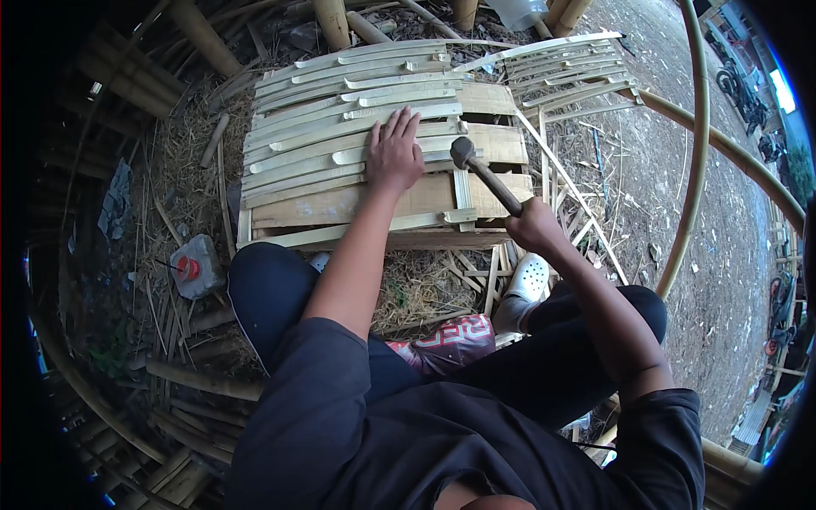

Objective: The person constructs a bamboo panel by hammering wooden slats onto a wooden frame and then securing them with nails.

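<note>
My left hand [395, 153] lies flat with fingers spread on a row of pale bamboo slats [314, 136], which run side by side across a low wooden table [497, 140]. My right hand [535, 223] grips the wooden handle of a hammer [463, 151]. The hammer's dark head is over the slats' right ends, close to a short crosswise strip [462, 191]; whether it touches them I cannot tell. Several slats have curled slivers lifting from their tops. Toward me, a single slat [357, 228] runs along the table's near edge, with bare board showing behind it.
A slatted bamboo panel [565, 72] lies beyond the table at the right. Curved bamboo poles [701, 153] cross the right side. At the left stands a clear jug with a red cap [189, 269]. Loose strips and straw litter the ground around my white clog [530, 279].
</note>
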Tool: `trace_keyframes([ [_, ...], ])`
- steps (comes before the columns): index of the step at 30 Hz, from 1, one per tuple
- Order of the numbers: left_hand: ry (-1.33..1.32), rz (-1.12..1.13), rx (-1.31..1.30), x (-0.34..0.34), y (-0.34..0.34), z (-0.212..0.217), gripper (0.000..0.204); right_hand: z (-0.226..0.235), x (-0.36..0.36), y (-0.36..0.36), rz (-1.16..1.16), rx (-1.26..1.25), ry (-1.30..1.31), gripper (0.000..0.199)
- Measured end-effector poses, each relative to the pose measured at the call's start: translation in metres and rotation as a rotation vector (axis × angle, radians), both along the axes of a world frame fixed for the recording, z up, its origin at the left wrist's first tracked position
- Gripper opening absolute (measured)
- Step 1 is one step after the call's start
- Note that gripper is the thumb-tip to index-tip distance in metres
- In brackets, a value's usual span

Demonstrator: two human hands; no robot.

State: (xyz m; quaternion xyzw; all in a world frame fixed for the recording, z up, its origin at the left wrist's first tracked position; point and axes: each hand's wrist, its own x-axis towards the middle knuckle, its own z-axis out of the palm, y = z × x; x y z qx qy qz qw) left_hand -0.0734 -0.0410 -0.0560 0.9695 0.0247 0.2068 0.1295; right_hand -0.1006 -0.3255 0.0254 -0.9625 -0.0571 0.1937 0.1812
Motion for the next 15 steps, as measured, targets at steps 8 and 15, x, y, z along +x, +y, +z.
trace_keyframes([
  [8,-0.042,0.030,0.040,-0.001,0.008,-0.002,0.055,0.039,-0.007,0.012,0.003,0.189,-0.013,0.032],
  [15,-0.046,0.019,0.025,0.000,0.001,0.000,0.055,0.010,-0.005,-0.001,-0.046,0.193,0.023,0.031],
])
